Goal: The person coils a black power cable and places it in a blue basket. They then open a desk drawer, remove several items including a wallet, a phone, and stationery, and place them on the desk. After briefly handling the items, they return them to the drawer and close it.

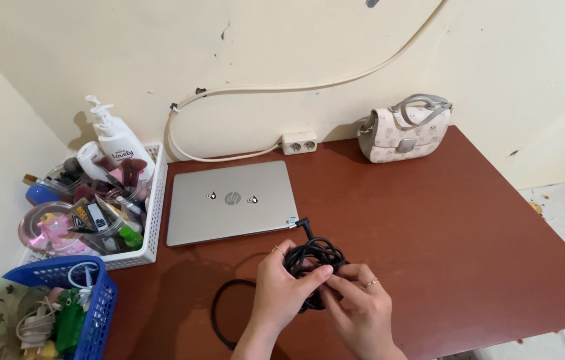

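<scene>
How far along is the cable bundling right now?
Most of the black charger cable is already coiled into a bundle held by the left hand and right hand. A loose loop on the brown desk is not yet gathered, and the plug tip sticks out beside the closed laptop.

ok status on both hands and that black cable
Left hand and right hand both gripping the coiled black power cable. One loop trails on the brown wooden desk. Closed silver laptop just behind, not touching.
</scene>
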